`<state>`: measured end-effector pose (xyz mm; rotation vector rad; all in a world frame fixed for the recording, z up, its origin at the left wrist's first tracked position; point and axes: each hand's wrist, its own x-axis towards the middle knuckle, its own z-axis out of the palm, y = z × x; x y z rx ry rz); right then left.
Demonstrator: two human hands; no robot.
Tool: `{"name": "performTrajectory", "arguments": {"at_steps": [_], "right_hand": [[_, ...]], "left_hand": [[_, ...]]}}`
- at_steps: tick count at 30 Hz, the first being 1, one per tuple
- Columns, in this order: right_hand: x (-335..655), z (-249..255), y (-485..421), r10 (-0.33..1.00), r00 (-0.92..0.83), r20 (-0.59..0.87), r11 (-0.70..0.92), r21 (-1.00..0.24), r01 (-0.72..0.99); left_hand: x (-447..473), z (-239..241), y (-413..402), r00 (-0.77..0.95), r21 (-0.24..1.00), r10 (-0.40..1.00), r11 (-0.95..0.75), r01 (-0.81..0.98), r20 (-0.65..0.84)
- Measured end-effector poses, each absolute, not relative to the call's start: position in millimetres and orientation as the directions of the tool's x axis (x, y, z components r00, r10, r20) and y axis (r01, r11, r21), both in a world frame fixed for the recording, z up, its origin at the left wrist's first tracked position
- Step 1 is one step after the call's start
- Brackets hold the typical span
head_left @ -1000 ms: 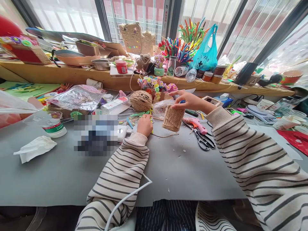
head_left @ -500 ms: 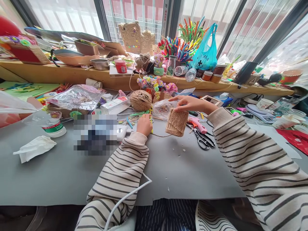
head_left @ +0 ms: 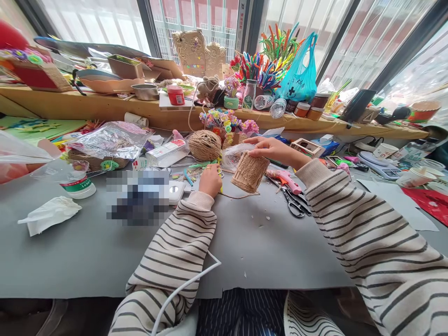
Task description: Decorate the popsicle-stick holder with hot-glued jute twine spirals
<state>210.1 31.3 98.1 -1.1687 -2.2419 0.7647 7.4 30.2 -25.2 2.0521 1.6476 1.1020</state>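
Fingers of my right hand [head_left: 268, 150] grip the upper end of a twine-wrapped cup [head_left: 250, 172], which is tilted, its lower end toward the left. Bare brownish wall shows in a gap between the windings. From the cup's lower end a loose strand of twine [head_left: 238, 197] runs left to my left hand [head_left: 210, 182]. That hand is closed at the strand, low over the table; its fingertips are partly hidden. Yellow-handled scissors [head_left: 220, 174] lie right beside it. Behind it sits a ball of twine [head_left: 205, 145].
Right of the cup lie a pink glue gun [head_left: 290, 183] and black scissors [head_left: 297, 205]. A white case [head_left: 175, 192] and a crumpled tissue [head_left: 52, 214] are on the left. A white cable [head_left: 185, 288] crosses my left sleeve. A crowded ledge [head_left: 140, 105] runs along the windows.
My right hand has moved slightly left with the cup, which now tilts more. The strand at its lower end has shifted. My left hand has stayed about where it was.
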Motion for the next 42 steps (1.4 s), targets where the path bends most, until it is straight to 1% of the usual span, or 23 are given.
{"name": "performTrajectory", "arguments": {"at_steps": [3, 5, 7, 9, 11, 13, 15, 19, 23, 25, 28, 29, 31, 38, 42], "right_hand": [[209, 93, 33, 0.866, -0.423, 0.265, 0.476, -0.694, 0.540], [208, 90, 35, 0.879, -0.332, 0.343, 0.474, -0.707, 0.524], [206, 89, 36, 0.884, -0.230, 0.407, 0.466, -0.723, 0.511], [203, 87, 39, 0.881, -0.144, 0.451, 0.459, -0.738, 0.494], [198, 83, 41, 0.888, -0.049, 0.457, 0.425, -0.777, 0.464], [192, 79, 42, 0.905, 0.047, 0.423, 0.365, -0.830, 0.421], [185, 74, 43, 0.920, 0.088, 0.383, 0.322, -0.863, 0.389], [176, 69, 43, 0.938, 0.063, 0.340, 0.294, -0.881, 0.370], [175, 71, 42, 0.939, 0.022, 0.344, 0.308, -0.868, 0.390], [176, 73, 42, 0.919, -0.024, 0.394, 0.363, -0.821, 0.440], [175, 76, 43, 0.849, -0.182, 0.496, 0.506, -0.664, 0.550], [174, 77, 44, 0.827, -0.236, 0.510, 0.542, -0.612, 0.576], [172, 78, 46, 0.805, -0.298, 0.513, 0.576, -0.552, 0.603], [171, 77, 49, 0.774, -0.323, 0.545, 0.612, -0.513, 0.601], [171, 77, 49, 0.746, -0.348, 0.568, 0.641, -0.467, 0.609]], "left_hand": [[6, -20, 29, 0.028, 0.747, 0.928, -0.316, 0.584, 0.371], [4, -17, 28, 0.027, 0.822, 0.942, -0.305, 0.481, 0.334], [3, -16, 28, 0.068, 0.883, 0.959, -0.280, 0.376, 0.275], [3, -16, 27, 0.146, 0.923, 0.965, -0.251, 0.291, 0.217], [4, -15, 26, 0.224, 0.946, 0.960, -0.221, 0.238, 0.168], [5, -15, 25, 0.276, 0.957, 0.952, -0.197, 0.214, 0.134], [5, -14, 24, 0.300, 0.961, 0.947, -0.182, 0.207, 0.114], [4, -12, 23, 0.321, 0.965, 0.943, -0.164, 0.206, 0.092], [4, -13, 24, 0.339, 0.969, 0.938, -0.147, 0.197, 0.073], [4, -14, 25, 0.334, 0.971, 0.940, -0.140, 0.194, 0.069], [4, -16, 26, 0.328, 0.973, 0.942, -0.135, 0.187, 0.068], [4, -16, 27, 0.330, 0.974, 0.941, -0.134, 0.180, 0.068], [4, -17, 27, 0.333, 0.978, 0.940, -0.131, 0.163, 0.070], [4, -18, 26, 0.320, 0.986, 0.944, -0.118, 0.121, 0.074], [5, -18, 26, 0.315, 0.992, 0.947, -0.088, 0.092, 0.055]]}}
